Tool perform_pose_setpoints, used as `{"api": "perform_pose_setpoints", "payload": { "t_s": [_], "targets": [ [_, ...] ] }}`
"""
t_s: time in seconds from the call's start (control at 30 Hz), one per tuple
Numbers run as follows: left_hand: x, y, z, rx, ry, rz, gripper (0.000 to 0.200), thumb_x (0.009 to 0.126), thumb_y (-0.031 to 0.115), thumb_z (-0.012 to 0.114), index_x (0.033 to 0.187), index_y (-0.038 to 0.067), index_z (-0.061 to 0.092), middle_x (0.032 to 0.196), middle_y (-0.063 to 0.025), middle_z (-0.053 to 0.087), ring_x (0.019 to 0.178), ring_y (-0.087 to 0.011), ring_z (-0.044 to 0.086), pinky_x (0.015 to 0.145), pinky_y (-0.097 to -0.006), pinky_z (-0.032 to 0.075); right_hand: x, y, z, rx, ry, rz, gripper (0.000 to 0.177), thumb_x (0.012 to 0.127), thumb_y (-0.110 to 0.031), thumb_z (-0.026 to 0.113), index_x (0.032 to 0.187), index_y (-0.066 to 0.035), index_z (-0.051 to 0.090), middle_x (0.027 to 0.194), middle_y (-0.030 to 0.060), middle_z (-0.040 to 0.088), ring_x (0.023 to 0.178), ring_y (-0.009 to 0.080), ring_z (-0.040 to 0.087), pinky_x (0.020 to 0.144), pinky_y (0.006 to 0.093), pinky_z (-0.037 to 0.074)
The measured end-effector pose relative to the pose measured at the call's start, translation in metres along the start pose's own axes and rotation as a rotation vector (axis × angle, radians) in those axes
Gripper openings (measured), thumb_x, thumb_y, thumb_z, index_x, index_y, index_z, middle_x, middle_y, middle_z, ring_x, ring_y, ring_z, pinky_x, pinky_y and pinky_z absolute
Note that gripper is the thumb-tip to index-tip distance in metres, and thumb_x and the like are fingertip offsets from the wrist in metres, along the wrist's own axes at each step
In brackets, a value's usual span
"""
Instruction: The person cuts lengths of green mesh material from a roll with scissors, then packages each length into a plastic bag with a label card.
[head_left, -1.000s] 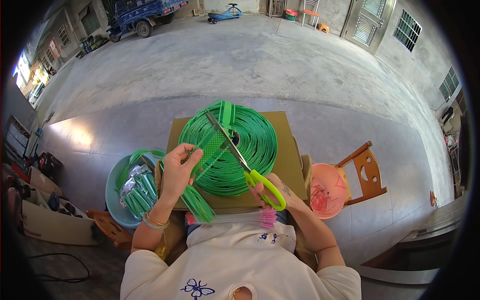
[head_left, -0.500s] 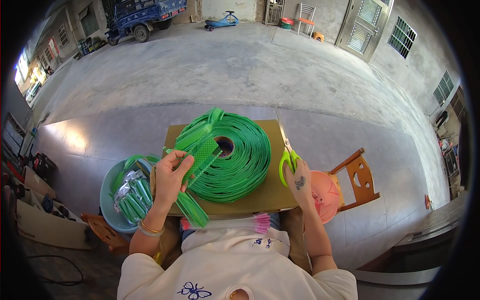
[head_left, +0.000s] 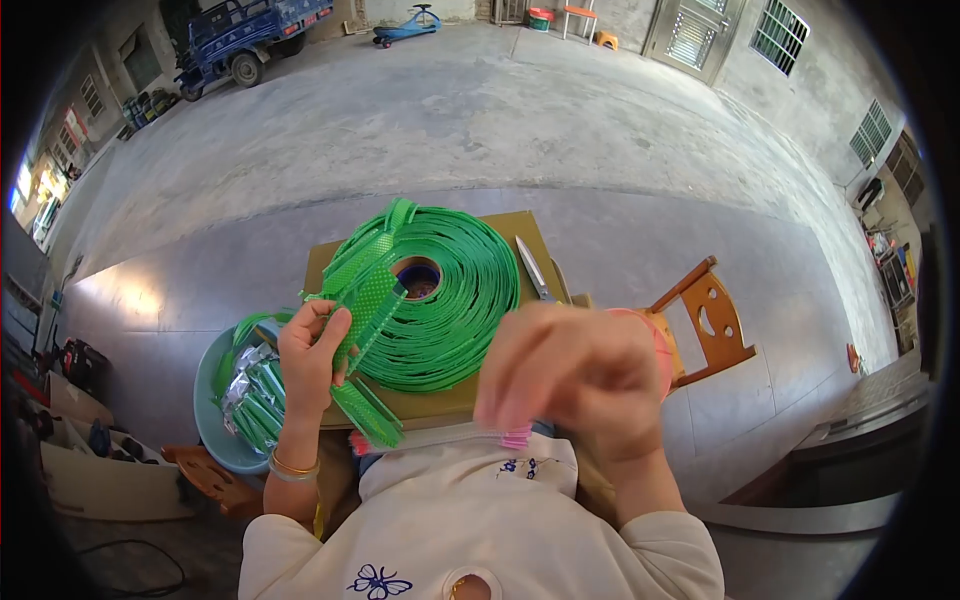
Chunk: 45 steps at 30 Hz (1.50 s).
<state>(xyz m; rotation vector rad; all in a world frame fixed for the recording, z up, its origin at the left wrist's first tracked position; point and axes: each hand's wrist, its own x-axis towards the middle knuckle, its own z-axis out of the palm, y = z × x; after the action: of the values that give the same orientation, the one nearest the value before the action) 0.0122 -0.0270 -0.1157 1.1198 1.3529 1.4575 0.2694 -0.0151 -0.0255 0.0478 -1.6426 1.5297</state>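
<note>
My left hand (head_left: 312, 350) pinches a green dotted plastic strip (head_left: 370, 290) at the roll's left side, and a cut-looking end of strip hangs below it. The large roll of green strip (head_left: 465, 310) lies flat on a brown board. My right hand (head_left: 580, 370) is raised close to the camera, smeared by motion, with its fingers bent. Beyond it, the blade of the scissors (head_left: 533, 266) shows at the board's right edge; the hand hides their handles. Across my lap lies a bundle of thin clear sticks with pink ends (head_left: 430, 440).
A blue tub (head_left: 212, 400) with green strips and silvery packets stands at left. The pink bowl (head_left: 660, 345), partly hidden, rests on a wooden chair (head_left: 712, 325) at right. A blue three-wheeled truck (head_left: 245, 40) and a ride-on toy (head_left: 408, 27) stand far off.
My right hand has moved away from the scissors' yellow handles, in towards the middle and up nearer the camera. My left hand keeps the strip. The whole view has shifted slightly.
</note>
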Motion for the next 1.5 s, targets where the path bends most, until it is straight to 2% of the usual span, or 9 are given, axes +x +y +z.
{"api": "perform_pose_setpoints", "payload": {
  "t_s": [0.17,0.27,0.47,0.6,1.0,1.1,1.27,1.43,1.5],
  "targets": [
    [-0.001,-0.004,0.003,-0.005,0.015,0.027,0.016,0.087,0.016,0.058,0.087,0.000,0.055,0.059,-0.0021,0.055,0.034,-0.0028,0.037,0.029,-0.0171,0.024,0.018,0.014,0.091,0.758,-0.273,-0.513,0.027,0.091,-0.009,0.034,0.098,0.005,0.057,0.096,0.0148,0.055,0.088,0.0262,0.054,0.077,0.0308,0.043],
    [-0.002,-0.006,0.002,-0.002,0.006,0.025,0.016,0.087,0.016,0.058,0.087,0.000,0.055,0.058,-0.0021,0.055,0.034,-0.0029,0.036,0.029,-0.0174,0.024,0.023,0.023,0.096,0.845,-0.318,-0.607,0.032,0.094,-0.013,0.031,0.098,0.005,0.056,0.096,0.0146,0.054,0.083,0.0259,0.054,0.075,0.0315,0.044],
    [-0.002,-0.009,0.003,-0.016,0.002,0.006,0.016,0.087,0.017,0.059,0.086,0.001,0.055,0.058,-0.0025,0.055,0.034,-0.0034,0.036,0.029,-0.0178,0.024,0.030,0.027,0.071,0.648,-0.497,-0.558,0.028,0.090,-0.006,0.032,0.095,0.004,0.057,0.092,0.0117,0.056,0.080,0.0246,0.054,0.071,0.0311,0.042],
    [-0.002,-0.006,0.006,-0.015,0.004,0.000,0.016,0.087,0.016,0.059,0.086,0.001,0.055,0.058,-0.0027,0.055,0.033,-0.0036,0.036,0.029,-0.0180,0.024,0.014,0.014,0.095,0.769,-0.274,-0.429,0.026,0.087,-0.004,0.033,0.092,0.001,0.058,0.087,0.0082,0.058,0.079,0.0236,0.054,0.071,0.0313,0.040],
    [-0.004,0.005,0.012,-0.059,0.006,0.010,0.016,0.087,0.015,0.058,0.087,0.000,0.055,0.059,-0.0040,0.056,0.033,-0.0044,0.037,0.029,-0.0182,0.024,0.019,0.026,0.088,0.731,-0.395,-0.487,0.028,0.091,-0.010,0.033,0.096,0.001,0.058,0.093,0.0104,0.057,0.084,0.0234,0.053,0.079,0.0324,0.036],
    [-0.003,0.015,0.018,-0.062,-0.035,-0.015,0.015,0.088,0.015,0.057,0.087,0.000,0.055,0.061,-0.0048,0.057,0.034,-0.0045,0.039,0.029,-0.0181,0.025,0.031,0.024,0.055,0.480,-0.466,-0.469,0.016,0.087,-0.009,0.045,0.096,-0.002,0.056,0.096,0.0141,0.054,0.082,0.0242,0.053,0.075,0.0331,0.041],
    [0.003,0.042,0.031,-0.040,-0.157,0.063,0.015,0.089,0.014,0.055,0.090,0.000,0.055,0.063,-0.0042,0.059,0.038,-0.0051,0.045,0.029,-0.0183,0.028,0.031,0.037,0.020,-0.328,0.654,-0.187,0.030,0.080,-0.014,0.060,0.103,0.004,0.051,0.112,0.0141,0.046,0.103,0.0186,0.044,0.088,0.0331,0.036],
    [0.011,0.055,0.047,0.089,-0.317,0.020,0.020,0.089,0.018,0.055,0.093,-0.002,0.055,0.069,-0.0042,0.061,0.047,-0.0068,0.053,0.034,-0.0183,0.036,0.029,0.069,0.001,-0.249,0.606,0.248,0.030,0.083,-0.016,0.064,0.102,0.005,0.053,0.096,0.0089,0.058,0.078,0.0124,0.055,0.065,0.0245,0.046],
    [0.015,0.057,0.042,-0.036,-0.532,-0.040,0.023,0.089,0.019,0.056,0.094,-0.003,0.055,0.073,-0.0051,0.062,0.054,-0.0081,0.057,0.041,-0.0190,0.042,0.023,0.077,-0.016,-0.314,0.671,0.187,0.023,0.084,-0.012,0.063,0.099,0.004,0.055,0.086,0.0059,0.060,0.068,0.0113,0.055,0.059,0.0229,0.046]
  ]
}}
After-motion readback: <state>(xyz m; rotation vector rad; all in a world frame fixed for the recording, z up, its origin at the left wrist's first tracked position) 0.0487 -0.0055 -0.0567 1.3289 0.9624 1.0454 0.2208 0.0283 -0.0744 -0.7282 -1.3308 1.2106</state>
